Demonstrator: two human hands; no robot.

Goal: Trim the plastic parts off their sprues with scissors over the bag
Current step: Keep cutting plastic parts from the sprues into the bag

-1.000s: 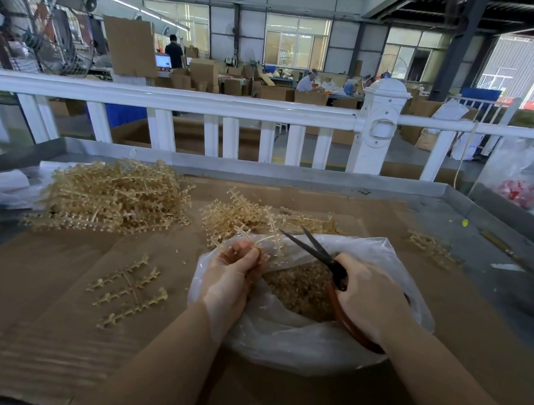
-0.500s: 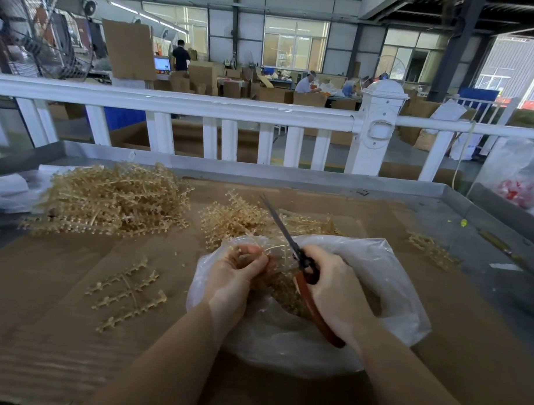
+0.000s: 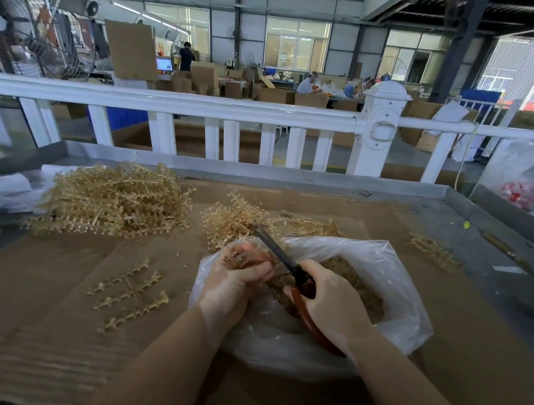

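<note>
Your left hand (image 3: 235,280) grips a thin, light sprue (image 3: 242,257) over the bag (image 3: 387,267) near the bench's front edge; it looks brittle, so hold it by the stem beside the cut. Your right hand (image 3: 331,304) is closed round the scissors (image 3: 290,268), blades nearly shut.

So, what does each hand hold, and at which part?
The right hand grips the scissors by their red handles. The left hand grips a sprue piece; which part cannot be told.
</note>
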